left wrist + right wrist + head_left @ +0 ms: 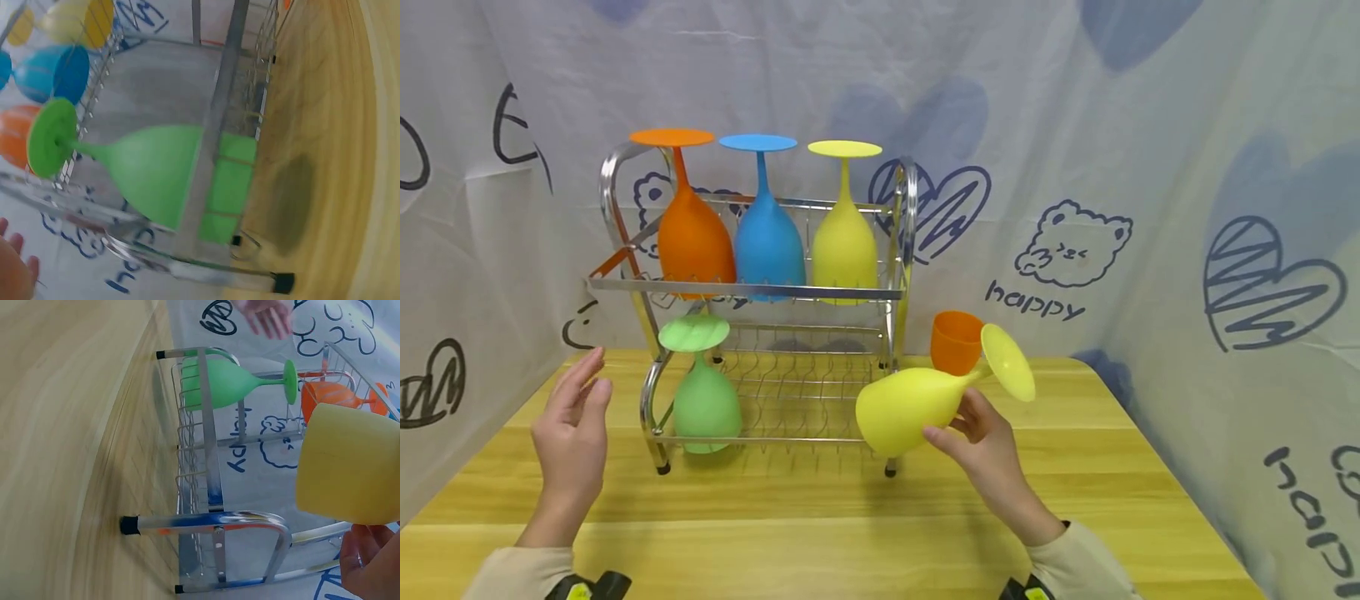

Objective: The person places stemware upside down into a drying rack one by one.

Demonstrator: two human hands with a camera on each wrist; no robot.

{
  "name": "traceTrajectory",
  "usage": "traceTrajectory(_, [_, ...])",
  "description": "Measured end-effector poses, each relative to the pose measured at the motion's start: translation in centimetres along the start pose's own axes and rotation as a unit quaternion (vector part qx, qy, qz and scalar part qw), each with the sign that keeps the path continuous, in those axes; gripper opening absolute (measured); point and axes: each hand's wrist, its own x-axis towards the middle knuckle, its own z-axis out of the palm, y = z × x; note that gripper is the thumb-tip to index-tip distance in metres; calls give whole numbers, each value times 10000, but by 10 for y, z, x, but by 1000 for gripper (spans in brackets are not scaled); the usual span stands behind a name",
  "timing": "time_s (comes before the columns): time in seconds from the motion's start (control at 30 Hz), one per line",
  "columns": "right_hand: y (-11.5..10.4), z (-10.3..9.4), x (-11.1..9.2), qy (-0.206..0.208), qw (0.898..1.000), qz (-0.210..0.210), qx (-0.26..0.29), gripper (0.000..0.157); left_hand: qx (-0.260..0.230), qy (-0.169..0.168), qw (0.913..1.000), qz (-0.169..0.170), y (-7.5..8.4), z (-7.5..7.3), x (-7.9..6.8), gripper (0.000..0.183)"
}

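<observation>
My right hand (988, 458) grips a yellow goblet (910, 408) by its bowl near the stem. The goblet lies tilted almost sideways, its mouth toward the rack and its foot to the upper right, in front of the rack's right end. In the right wrist view its bowl (350, 465) hides part of the rack. My left hand (574, 425) is raised left of the rack, fingers extended, holding nothing. Nearest it, a green goblet (706, 404) stands upside down at the left of the lower tier. Only fingertips of that hand show in the left wrist view.
A two-tier metal dish rack (745, 290) stands on the wooden table (760, 533). Upside down on its top tier are orange (694, 237), blue (767, 242) and yellow goblets (844, 246). An orange cup-shaped piece (955, 343) is behind the held goblet. Patterned cloth (1060, 108) surrounds the table.
</observation>
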Motion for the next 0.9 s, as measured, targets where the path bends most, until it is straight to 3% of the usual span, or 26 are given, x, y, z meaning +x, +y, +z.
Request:
traceTrajectory(0.07, [1,1,0,-16,9996,-237,-151,51,178,-300,9947,-967,-8,-5,2,42])
traceTrajectory(0.13, [3,2,1,-2,9984,-482,-294,50,40,-821,9822,-1687,-17,-9,4,51])
traceTrajectory(0.23, [4,4,2,30,9961,-751,-467,50,-799,-1567,9570,-2307,-31,-13,7,64])
traceTrajectory(0.33, [5,7,4,52,9939,-883,-665,53,-1470,-1921,9372,-2515,-43,-13,9,70])
traceTrajectory(0.37, [5,8,4,56,9934,-897,-709,54,-1547,-1956,9347,-2534,-45,-12,9,70])
traceTrajectory(0.67, [7,17,9,105,9890,-1087,-995,66,-1500,-1894,9368,-2531,-59,-10,11,58])
traceTrajectory(0.9, [9,32,16,120,9883,-1238,-880,68,-1861,-1646,9346,-2544,-65,-10,10,26])
